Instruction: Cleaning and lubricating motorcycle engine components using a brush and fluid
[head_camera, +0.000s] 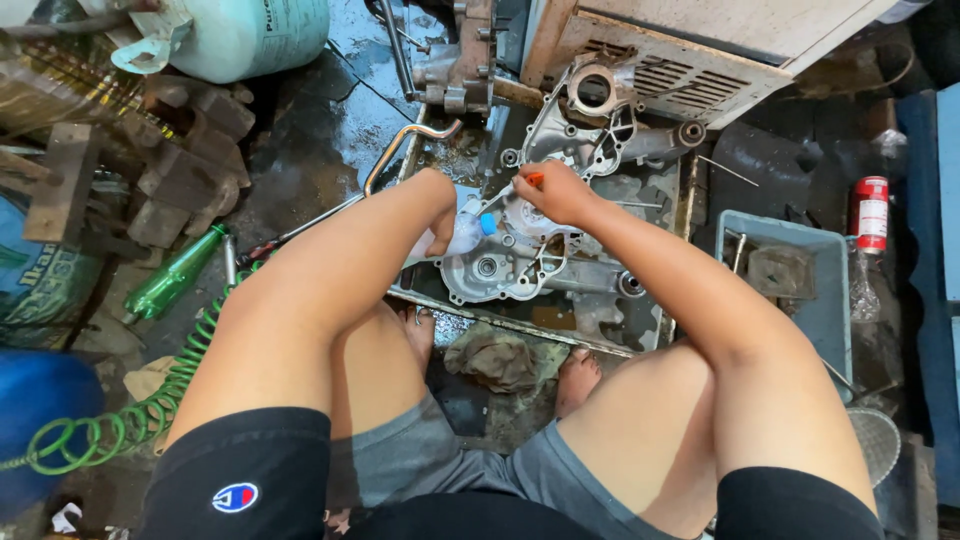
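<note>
Counted: two hands, two aluminium engine casings, one metal tray, one grey bin, one green bottle, one red can.

The left hand (440, 205) is closed around a clear plastic bottle with a blue cap (468, 232), nozzle aimed at the near casing (510, 262) directly below the fingers. The right hand (552, 192) pinches a small orange-handled tool (524, 184) between fingertips, its tip over the same casing.

The left fingers are hidden behind the wrist; the tool's working end is indistinct. The second casing (590, 110) lies beyond the knuckles.

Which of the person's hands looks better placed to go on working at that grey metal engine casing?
Probably the right hand: it holds an orange-handled tool over the grey metal engine casing, while the left hand grips a clear plastic bottle.
</note>
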